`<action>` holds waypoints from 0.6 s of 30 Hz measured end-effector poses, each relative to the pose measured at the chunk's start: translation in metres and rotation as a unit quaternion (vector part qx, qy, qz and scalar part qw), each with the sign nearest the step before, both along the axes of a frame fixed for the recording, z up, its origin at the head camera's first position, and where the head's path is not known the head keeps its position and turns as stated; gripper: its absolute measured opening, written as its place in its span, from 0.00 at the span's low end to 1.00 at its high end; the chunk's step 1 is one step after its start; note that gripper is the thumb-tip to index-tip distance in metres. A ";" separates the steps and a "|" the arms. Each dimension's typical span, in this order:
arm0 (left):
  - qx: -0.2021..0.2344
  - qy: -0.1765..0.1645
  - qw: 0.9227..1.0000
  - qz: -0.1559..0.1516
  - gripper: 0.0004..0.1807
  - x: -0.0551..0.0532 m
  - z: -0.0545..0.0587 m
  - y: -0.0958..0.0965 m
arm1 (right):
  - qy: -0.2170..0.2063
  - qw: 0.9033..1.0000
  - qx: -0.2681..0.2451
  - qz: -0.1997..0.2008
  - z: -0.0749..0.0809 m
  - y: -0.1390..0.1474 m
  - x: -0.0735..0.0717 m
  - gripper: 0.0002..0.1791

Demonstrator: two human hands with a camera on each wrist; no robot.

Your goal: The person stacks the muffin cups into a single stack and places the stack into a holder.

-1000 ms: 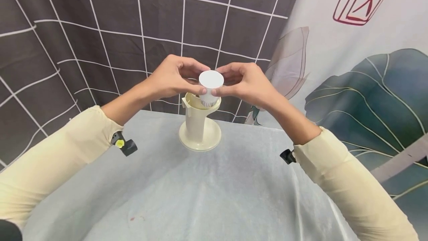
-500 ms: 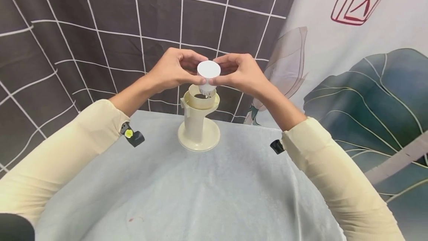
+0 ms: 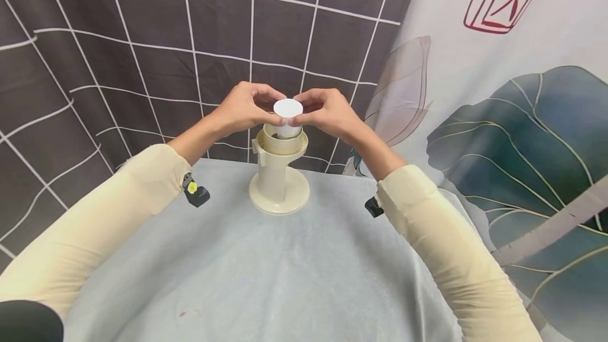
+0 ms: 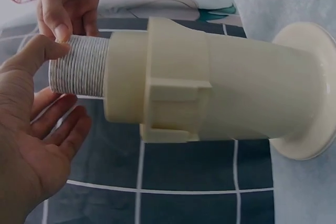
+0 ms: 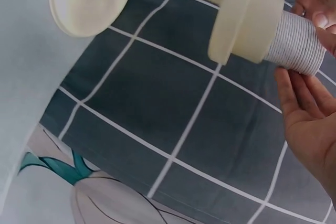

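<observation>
A stack of white paper cups (image 3: 287, 106), its rims showing as close ridges in both wrist views, stands over the mouth of a cream plastic stand (image 3: 272, 178). The lower end of the stack sits inside the stand's round collar (image 4: 125, 77). My left hand (image 3: 241, 108) holds the stack from the left, thumb on the near side and fingers behind it. From the right, my right hand (image 3: 331, 112) grips the same stack in a matching way. Inside the collar, the lowest cups are hidden in the wrist views.
The stand's round base (image 3: 294, 194) rests near the back edge of a table with a grey-blue cloth (image 3: 266, 268). Behind it hangs a dark curtain (image 3: 214, 20) with white grid lines. A white curtain with leaf prints (image 3: 518, 136) hangs at the right.
Both hands raised the stack above the stand, then lowered it into the collar. The stand stays in place, and the view has shifted slightly.
</observation>
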State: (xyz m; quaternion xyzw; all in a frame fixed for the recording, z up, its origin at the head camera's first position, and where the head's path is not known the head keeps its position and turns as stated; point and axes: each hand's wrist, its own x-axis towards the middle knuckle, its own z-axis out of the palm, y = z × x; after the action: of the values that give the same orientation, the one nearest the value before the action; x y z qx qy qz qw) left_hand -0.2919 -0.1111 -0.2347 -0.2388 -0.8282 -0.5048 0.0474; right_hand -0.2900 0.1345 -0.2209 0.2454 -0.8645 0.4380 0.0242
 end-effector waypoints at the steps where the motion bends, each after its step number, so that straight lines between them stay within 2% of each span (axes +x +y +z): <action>1: -0.009 -0.003 1.000 0.004 0.26 -0.001 -0.002 -0.001 | -0.002 1.000 0.003 0.000 -0.003 -0.001 -0.001 0.27; 9: -0.038 -0.036 0.999 0.008 0.26 -0.006 -0.015 -0.003 | -0.025 0.999 0.020 -0.008 -0.016 -0.005 -0.003 0.26; 18: -0.069 -0.051 0.996 0.001 0.26 -0.007 -0.021 -0.004 | -0.040 0.997 0.062 -0.022 -0.024 -0.007 -0.005 0.27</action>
State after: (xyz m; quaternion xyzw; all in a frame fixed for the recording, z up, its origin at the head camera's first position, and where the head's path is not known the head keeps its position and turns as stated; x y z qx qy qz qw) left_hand -0.2988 -0.1156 -0.2559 -0.2145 -0.8627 -0.4578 -0.0107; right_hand -0.2951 0.1280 -0.2449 0.2096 -0.8954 0.3925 -0.0158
